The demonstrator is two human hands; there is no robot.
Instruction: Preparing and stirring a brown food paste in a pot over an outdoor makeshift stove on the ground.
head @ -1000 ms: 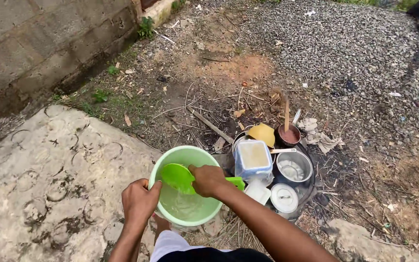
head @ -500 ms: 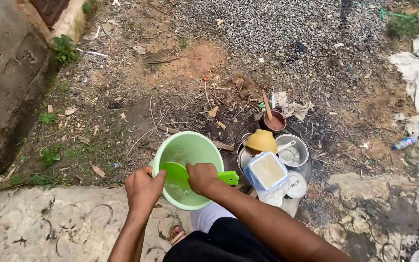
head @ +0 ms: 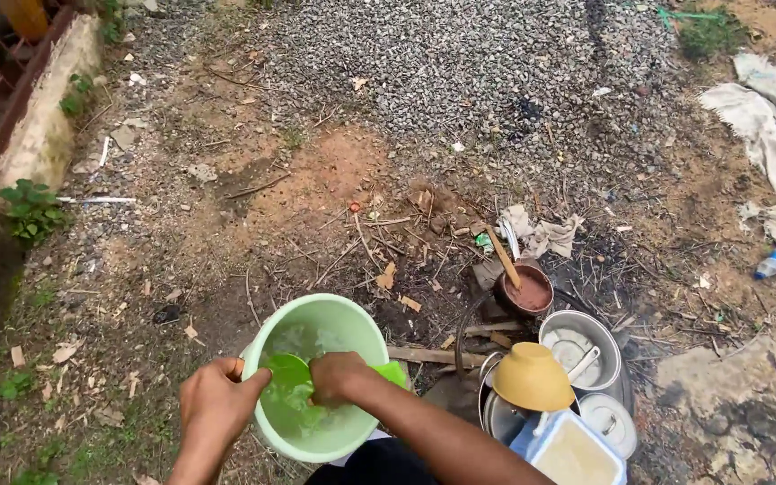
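A light green plastic bowl with water in it is held low in the view. My left hand grips its near left rim. My right hand reaches over the bowl and is shut on a bright green flat utensil, its blade inside the bowl and its handle end sticking out to the right.
To the right lies a pile of dishes: a yellow bowl upside down, steel pots, a lidded clear box, a small pot with a wooden stick. Gravel, dirt, rags and a plastic bottle lie around.
The view has swung away from the concrete slab toward dirt and gravel. Both hands keep their grip; the utensil's blade now sits lower in the bowl.
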